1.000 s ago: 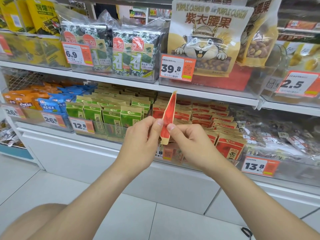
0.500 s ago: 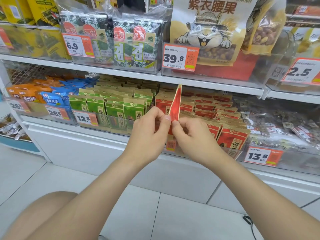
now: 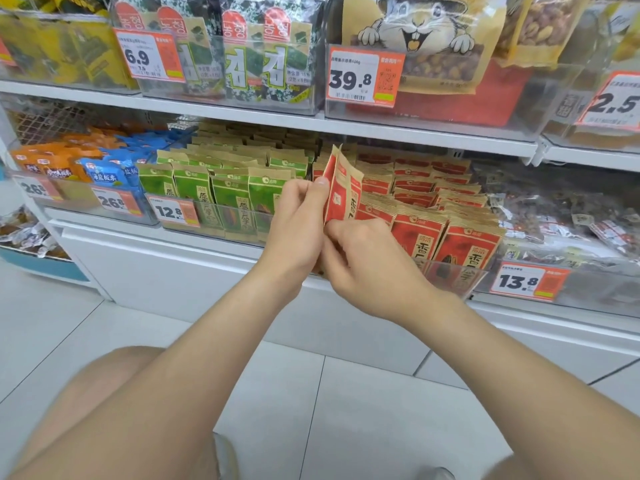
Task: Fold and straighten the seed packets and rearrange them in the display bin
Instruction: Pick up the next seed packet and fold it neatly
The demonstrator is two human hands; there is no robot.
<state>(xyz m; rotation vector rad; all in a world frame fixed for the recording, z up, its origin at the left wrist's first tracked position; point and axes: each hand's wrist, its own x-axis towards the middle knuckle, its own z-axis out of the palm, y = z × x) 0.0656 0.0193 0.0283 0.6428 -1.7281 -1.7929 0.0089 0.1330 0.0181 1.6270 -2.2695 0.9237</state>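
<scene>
Shop aisle: white tile floor (image 3: 311, 410), white shelf (image 3: 415, 133) stuffed with snacks.
Red seed packet (image 3: 341, 192) is upright over the left front of the clear display bin (image 3: 457, 275). Left hand (image 3: 298, 223) pinches its left edge, right hand (image 3: 367, 268) grips its bottom.

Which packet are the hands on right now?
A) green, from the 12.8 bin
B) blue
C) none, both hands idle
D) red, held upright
D: the left hand and the right hand both pinch one red packet, which stands upright in front of the red stack.
</scene>
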